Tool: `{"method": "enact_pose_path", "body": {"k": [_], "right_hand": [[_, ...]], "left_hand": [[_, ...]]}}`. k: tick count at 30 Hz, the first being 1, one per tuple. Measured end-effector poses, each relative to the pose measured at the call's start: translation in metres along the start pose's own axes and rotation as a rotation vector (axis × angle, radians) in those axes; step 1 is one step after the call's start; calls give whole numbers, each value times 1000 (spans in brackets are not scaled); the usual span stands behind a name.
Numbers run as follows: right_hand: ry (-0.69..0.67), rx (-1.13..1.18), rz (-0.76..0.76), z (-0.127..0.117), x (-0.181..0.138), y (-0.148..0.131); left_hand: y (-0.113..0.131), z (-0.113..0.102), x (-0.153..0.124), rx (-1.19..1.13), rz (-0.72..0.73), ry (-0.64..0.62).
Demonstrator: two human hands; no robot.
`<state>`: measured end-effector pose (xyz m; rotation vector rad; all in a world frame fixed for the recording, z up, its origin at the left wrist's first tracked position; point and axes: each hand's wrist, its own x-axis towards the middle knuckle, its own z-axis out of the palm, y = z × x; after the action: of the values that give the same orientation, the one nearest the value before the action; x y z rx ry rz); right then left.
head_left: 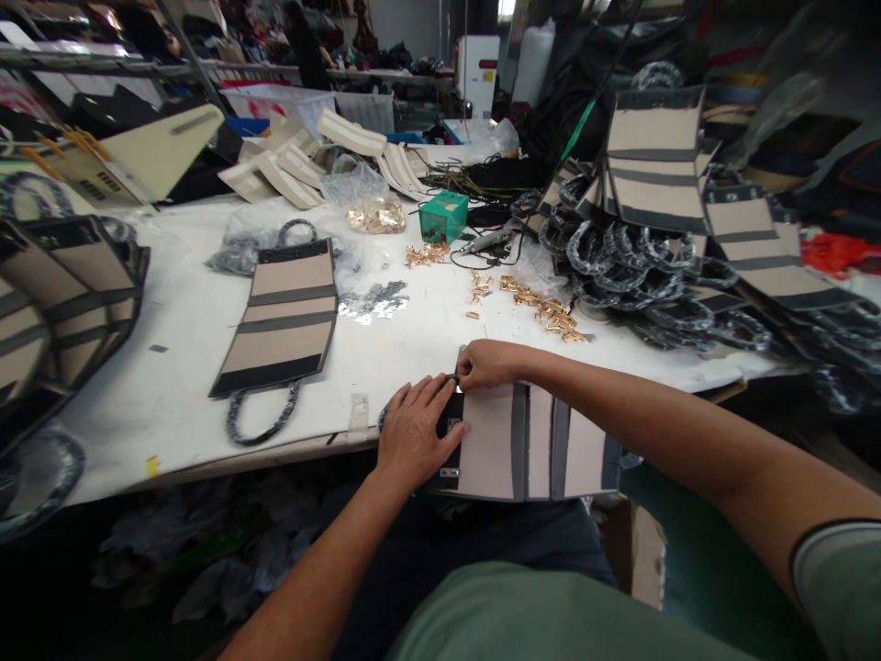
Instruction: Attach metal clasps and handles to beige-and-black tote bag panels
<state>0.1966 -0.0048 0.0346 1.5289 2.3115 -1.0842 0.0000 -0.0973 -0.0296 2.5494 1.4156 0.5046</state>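
A beige bag panel (487,450) with grey strips and black ends lies over the table's front edge and my lap. My left hand (417,431) rests on its black left end, fingers stretched out and flat. Small shiny metal pieces (451,473) show on that black end, by my left thumb. At the panel's far edge my right hand (488,364) is closed in a pinch, close to my left fingertips. Whatever sits between the right fingers is hidden. Gold-coloured metal fittings (547,312) lie scattered beyond my right hand.
Another bag panel (279,317) with wrapped handles lies left on the white table (185,275). Silver plates (375,301), a green box (443,216) and a corded pen-shaped tool (487,240) sit farther back. Stacked bag panels (657,193) rise at right; more panels (89,303) stand far left.
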Motion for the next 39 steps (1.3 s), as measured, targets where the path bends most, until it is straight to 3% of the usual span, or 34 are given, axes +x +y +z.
{"method": "enact_pose_path", "body": {"k": [8, 14, 19, 29, 31, 34, 39], "right_hand": [[56, -13, 25, 6, -4, 0], [157, 37, -60, 15, -12, 11], [330, 76, -117, 29, -22, 25], [488, -44, -61, 47, -27, 20], [533, 66, -81, 40, -34, 16], [730, 412, -161, 24, -49, 5], [1080, 1101, -457, 23, -48, -14]], "left_hand": [[3, -1, 17, -99, -112, 101], [-1, 2, 28, -144, -161, 153], [-6, 5, 32, -172, -185, 147], [-11, 2, 43, -192, -129, 71], [-14, 1, 46, -213, -130, 45], [-19, 0, 53, -250, -138, -9], [-26, -5, 66, -300, -188, -159]]}}
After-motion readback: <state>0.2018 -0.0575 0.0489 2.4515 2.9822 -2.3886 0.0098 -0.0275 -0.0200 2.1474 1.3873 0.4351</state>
